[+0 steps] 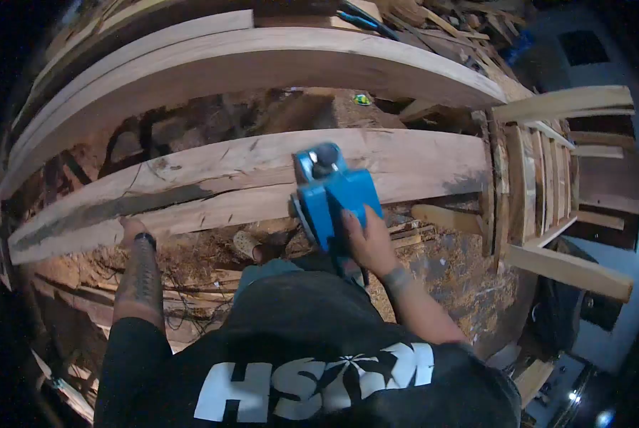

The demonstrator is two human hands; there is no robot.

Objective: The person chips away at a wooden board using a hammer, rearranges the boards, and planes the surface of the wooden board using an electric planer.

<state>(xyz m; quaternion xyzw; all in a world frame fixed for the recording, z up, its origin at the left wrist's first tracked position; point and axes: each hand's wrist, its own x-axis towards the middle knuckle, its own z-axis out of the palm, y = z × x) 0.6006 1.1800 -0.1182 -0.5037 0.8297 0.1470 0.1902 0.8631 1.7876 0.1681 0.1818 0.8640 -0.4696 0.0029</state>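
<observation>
A long, pale wooden beam (405, 160) with dark stains and cracks lies across the view in front of me. On its middle rests a blue power planer (344, 203) with a dark round front knob. My right hand (368, 242) is wrapped round the planer's rear, its fingers partly hidden. Farther left, my left hand (133, 230) touches the beam's near edge; its fingers are too small and dim to make out.
Beyond the beam runs another long board (298, 60). A wooden frame with slats (548, 185) stands at the right. Shavings (469, 285) cover the ground. Scrap wood (469, 28) is piled at the top right, and cables (191, 292) lie near my left arm.
</observation>
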